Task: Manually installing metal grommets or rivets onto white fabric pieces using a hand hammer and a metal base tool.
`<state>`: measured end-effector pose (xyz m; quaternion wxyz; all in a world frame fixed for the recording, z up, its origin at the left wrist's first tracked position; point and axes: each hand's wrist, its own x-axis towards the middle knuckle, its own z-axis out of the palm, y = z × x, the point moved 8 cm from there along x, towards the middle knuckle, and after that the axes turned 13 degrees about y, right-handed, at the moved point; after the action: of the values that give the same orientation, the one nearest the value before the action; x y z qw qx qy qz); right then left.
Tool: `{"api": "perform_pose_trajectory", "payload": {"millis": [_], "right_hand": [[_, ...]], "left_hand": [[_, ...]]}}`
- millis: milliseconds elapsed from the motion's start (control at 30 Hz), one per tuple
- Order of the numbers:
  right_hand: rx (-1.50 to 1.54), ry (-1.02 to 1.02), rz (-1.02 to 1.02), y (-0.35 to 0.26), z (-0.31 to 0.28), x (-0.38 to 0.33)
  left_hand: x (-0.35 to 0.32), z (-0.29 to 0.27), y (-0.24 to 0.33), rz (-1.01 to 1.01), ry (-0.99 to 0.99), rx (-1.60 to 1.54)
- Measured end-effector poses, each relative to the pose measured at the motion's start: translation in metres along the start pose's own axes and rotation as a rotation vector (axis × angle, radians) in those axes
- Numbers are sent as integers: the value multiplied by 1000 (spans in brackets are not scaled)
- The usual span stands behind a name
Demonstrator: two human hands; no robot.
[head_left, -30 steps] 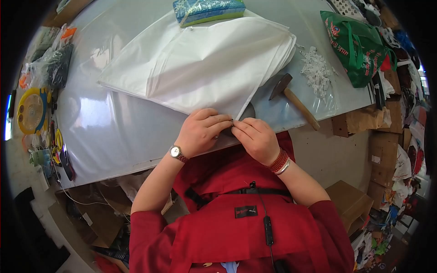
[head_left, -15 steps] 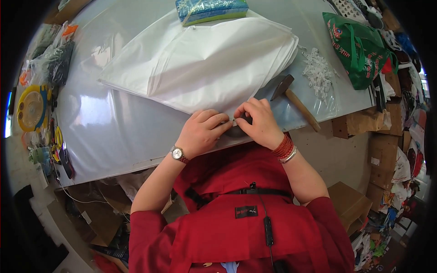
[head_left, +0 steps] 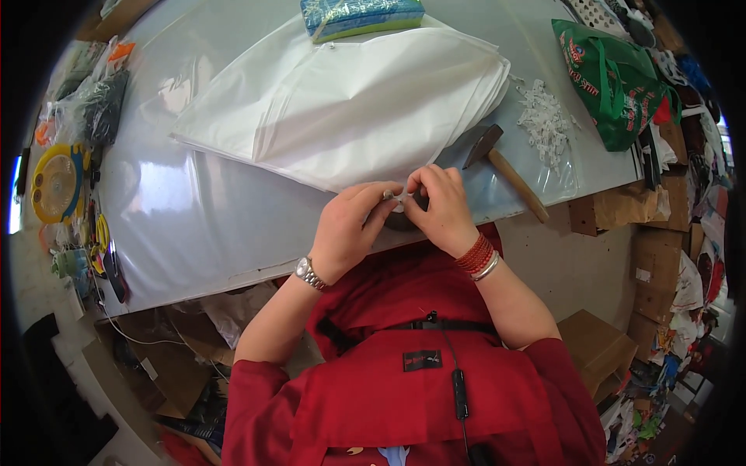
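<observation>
Hands drawn together since earlier, left hand (head_left: 353,229) and right hand (head_left: 441,208) fingers pinched on small white clip (head_left: 399,199)

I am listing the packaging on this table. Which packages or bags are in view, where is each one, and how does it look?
Blue-and-green wrapped flat rectangular pack: top centre, behind the white fabric.
Green printed shopping bag: right table edge, crumpled.
Clear plastic bag of small white pieces: right of the hammer, flat.
Clear bags with dark contents: far left, heaped.
</observation>
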<state>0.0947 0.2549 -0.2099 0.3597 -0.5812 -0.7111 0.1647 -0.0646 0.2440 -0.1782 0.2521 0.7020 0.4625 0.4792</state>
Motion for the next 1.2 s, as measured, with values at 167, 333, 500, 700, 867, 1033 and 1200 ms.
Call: {"api": "perform_pose_trajectory", "payload": {"millis": [167, 333, 500, 700, 867, 1033, 1200], "right_hand": [[38, -6, 24, 0, -2, 1], [41, -46, 45, -4, -6, 8], [131, 101, -72, 7, -44, 14], [-707, 244, -93, 87, -131, -22], [-145, 174, 110, 34, -138, -50], [3, 121, -88, -60, -129, -60], [-80, -37, 18, -43, -93, -73]], "left_hand": [[-6, 7, -15, -191, 42, -152], [2, 9, -12, -161, -8, -105], [0, 11, -2, -21, -46, 123], [-16, 18, 2, 150, 45, 202], [-22, 16, -3, 170, 56, 211], [-25, 13, -1, 195, 50, 236], [-33, 13, -27, -255, 91, 76]]}}
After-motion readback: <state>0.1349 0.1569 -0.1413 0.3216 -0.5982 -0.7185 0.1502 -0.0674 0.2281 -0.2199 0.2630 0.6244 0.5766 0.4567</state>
